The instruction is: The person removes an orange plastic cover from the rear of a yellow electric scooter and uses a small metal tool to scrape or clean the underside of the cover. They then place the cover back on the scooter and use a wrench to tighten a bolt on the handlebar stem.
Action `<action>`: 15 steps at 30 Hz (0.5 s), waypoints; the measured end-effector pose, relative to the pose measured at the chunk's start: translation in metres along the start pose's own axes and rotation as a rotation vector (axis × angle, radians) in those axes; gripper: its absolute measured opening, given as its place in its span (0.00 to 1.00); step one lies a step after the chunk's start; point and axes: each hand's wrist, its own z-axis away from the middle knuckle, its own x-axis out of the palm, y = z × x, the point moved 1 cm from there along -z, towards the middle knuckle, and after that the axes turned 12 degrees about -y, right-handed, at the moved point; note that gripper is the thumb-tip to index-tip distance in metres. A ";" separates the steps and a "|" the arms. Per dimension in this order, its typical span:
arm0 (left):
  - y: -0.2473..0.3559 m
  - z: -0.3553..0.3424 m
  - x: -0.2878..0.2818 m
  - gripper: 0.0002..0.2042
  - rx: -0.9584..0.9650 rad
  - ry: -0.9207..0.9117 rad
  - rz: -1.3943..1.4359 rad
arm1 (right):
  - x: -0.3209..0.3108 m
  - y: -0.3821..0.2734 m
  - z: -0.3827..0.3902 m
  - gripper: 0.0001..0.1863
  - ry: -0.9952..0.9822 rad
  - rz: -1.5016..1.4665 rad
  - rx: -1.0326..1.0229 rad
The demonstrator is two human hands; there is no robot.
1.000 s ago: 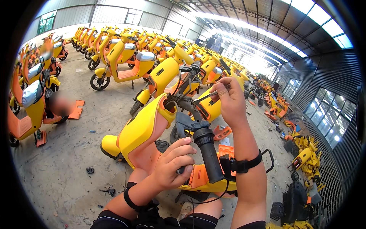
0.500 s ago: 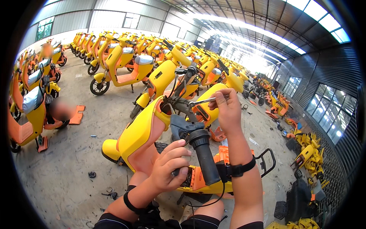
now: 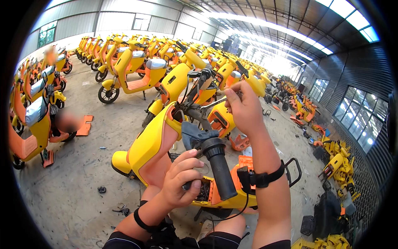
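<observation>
A yellow and orange electric scooter (image 3: 151, 147) stands in front of me, its handlebar turned so the black grip (image 3: 222, 176) points toward me. My left hand (image 3: 180, 180) curls beside that grip around a slim black piece with a rounded end, which looks like the brake lever (image 3: 188, 185); the fingers hide most of it. Higher up, my right hand (image 3: 244, 106) pinches the end of a silver wrench (image 3: 213, 103). The wrench's far end lies by the dark handlebar stem (image 3: 199, 113); I cannot tell whether it sits on a bolt.
Rows of yellow scooters (image 3: 137, 76) stand ahead. Another scooter (image 3: 31, 128) is at the left, beside a loose orange panel (image 3: 85, 125). Small black parts (image 3: 101, 189) lie on the concrete floor. Yellow and black scrap parts (image 3: 331, 207) are piled along the right wall.
My right hand has moved slightly left and up with the wrench, whose angle has changed. The left hand has shifted a little left, and the grip appears slightly further left.
</observation>
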 end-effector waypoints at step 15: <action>-0.001 0.000 0.009 0.09 -0.004 0.036 0.029 | 0.010 0.058 0.030 0.12 0.143 -0.366 0.090</action>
